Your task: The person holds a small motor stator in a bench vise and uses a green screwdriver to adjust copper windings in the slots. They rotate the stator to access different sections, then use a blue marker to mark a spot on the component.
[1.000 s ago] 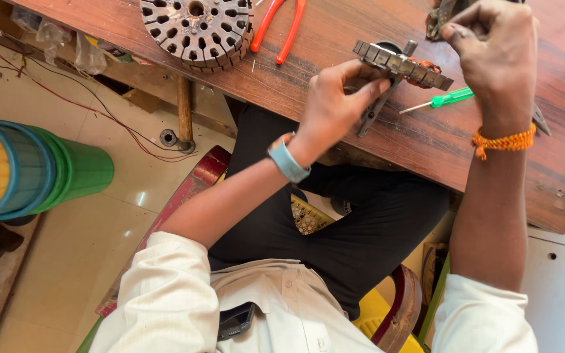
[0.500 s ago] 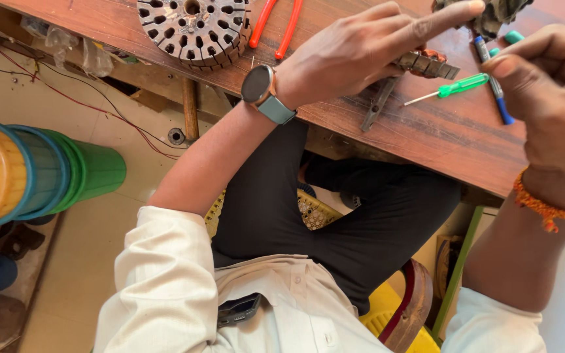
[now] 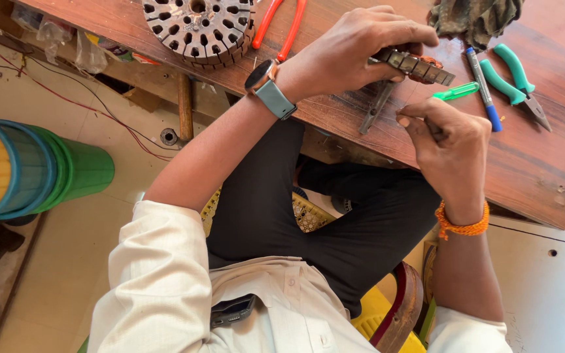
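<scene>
Two hands are working over a reddish wood bench [image 3: 544,176], grain running diagonally, its near edge crossing the frame from upper left to lower right. Below it, pale tile floor w/ thin red wires [image 3: 67,98] trailing, and a nested stack of green, blue and yellow tubs [image 3: 34,170] lying on its side at left. On the bench: a round slotted stator [image 3: 197,26] at top, orange-handled pliers [image 3: 281,26] just beside it, a blue pen [image 3: 483,88], teal cutters [image 3: 514,78], a green screwdriver [image 3: 456,91], camo cloth [image 3: 475,16] at top right.

Left hand [image 3: 354,52], w/ watch on wrist, is curling its fingers over one end of a flat grey metal part [image 3: 416,65], gripping it just above the bench. Part's long axis is running left to right, dipping slightly toward lower right; free end is pointing at the pen. A grey tool [image 3: 375,108] is lying under it.

Right hand [image 3: 449,147], w/ orange thread band, is sitting just below the part, fingers closed tight, thumb and forefinger pinching; what's pinched is too small to tell.
</scene>
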Motion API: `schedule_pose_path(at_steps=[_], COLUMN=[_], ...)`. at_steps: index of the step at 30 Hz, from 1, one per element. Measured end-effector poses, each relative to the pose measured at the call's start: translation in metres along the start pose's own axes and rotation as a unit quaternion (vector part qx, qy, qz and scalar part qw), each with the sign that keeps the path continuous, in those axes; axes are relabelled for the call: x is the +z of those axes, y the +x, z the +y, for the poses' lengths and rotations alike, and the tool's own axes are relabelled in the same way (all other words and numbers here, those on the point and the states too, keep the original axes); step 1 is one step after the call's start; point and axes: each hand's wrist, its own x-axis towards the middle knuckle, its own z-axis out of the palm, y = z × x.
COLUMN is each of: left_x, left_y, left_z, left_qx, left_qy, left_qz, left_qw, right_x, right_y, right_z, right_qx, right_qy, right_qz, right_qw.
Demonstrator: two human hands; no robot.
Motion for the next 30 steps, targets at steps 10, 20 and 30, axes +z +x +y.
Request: schedule_pose_path(at_steps=[10,20,30], left_x=[-0.001,-0.002,0.055], left_y=[-0.002,-0.021,-0.047], left_z=[0.007,0.04,0.073], left_qx=[-0.034,0.148,-0.285], left_qy=[0.027,0.27,-0.105], left_qz=[-0.054,-0.065,0.211], left_qw=[0.998,0.949,0.929], right_x=[0.001,0.001,-0.028], right_y=[-0.012,-0.03,0.034], right_z=[0.003,-0.01,-0.024], right_qx=[-0.064,-0.117,-0.123], right_qy=[-0.015,-0.095,-0.124], right_qz=[-0.024,-0.014,0.039], right_qw=[0.998,0.988,0.984])
